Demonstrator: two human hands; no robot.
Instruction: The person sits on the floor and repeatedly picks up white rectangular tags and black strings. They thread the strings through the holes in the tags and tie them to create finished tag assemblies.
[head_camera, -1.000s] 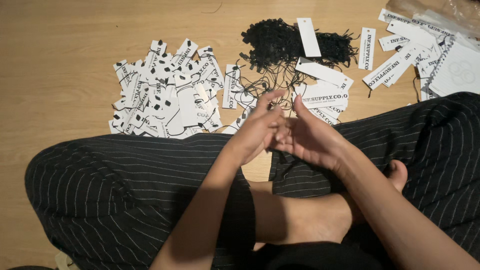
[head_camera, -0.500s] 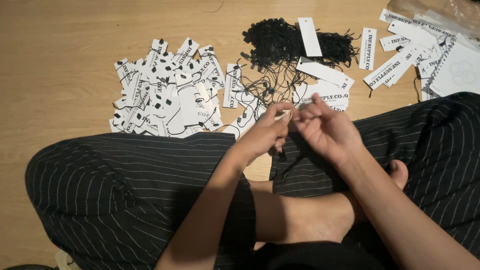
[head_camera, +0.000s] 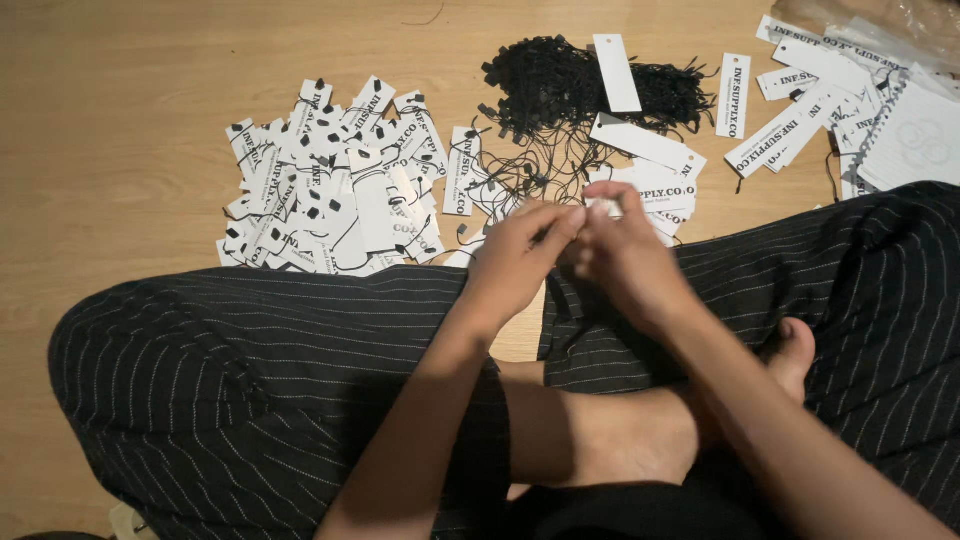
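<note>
Many flat white paper tags (head_camera: 330, 185) with strings lie heaped on the wooden floor (head_camera: 110, 130). Next, the left hand (head_camera: 515, 262) and right hand (head_camera: 625, 255) meet, fingers pinched on a small white tag (head_camera: 600, 206). Thin black strings (head_camera: 575, 90) sit tangled behind; a clear bag (head_camera: 890, 25) lies far right.

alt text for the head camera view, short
A person sitting cross-legged on a wooden floor brings left hand and right hand together over a white paper tag. A pile of strung tags and a black string bundle lie ahead.
</note>
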